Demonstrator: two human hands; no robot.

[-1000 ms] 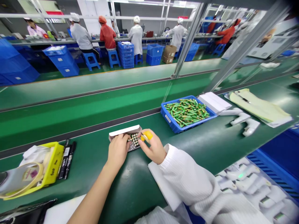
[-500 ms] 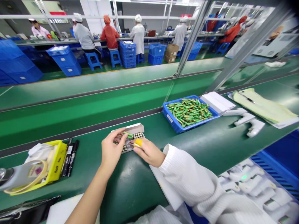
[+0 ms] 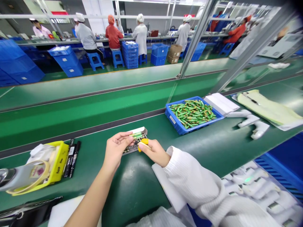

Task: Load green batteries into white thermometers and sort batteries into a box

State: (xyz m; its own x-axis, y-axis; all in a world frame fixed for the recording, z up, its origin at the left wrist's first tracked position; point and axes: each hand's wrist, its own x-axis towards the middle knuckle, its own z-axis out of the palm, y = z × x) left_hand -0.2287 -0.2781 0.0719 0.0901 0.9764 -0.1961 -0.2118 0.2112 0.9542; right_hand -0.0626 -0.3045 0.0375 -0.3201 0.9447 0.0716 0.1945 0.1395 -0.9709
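My left hand [image 3: 115,148] is closed on a few green batteries [image 3: 137,135], held sideways above a small open box [image 3: 142,129]. My right hand [image 3: 156,153] grips a small tool with yellow handles [image 3: 144,141]; its tip lies close to the batteries and its exact kind is unclear. More batteries stand on end inside the box, their round metal ends up. Both hands hide much of the box. A blue tray [image 3: 181,128] heaped with loose green batteries lies to the right, farther back.
A yellow bin [image 3: 62,160] and black markers [image 3: 71,159] lie at the left. White curved plastic parts [image 3: 259,130], a white stack [image 3: 221,102] and a pale yellow sheet [image 3: 270,108] lie at the right. Metal posts stand behind the bench; several people work beyond.
My left hand has shifted slightly right with the batteries, now level beside the tool. My right hand has turned, and more of the yellow handles shows.
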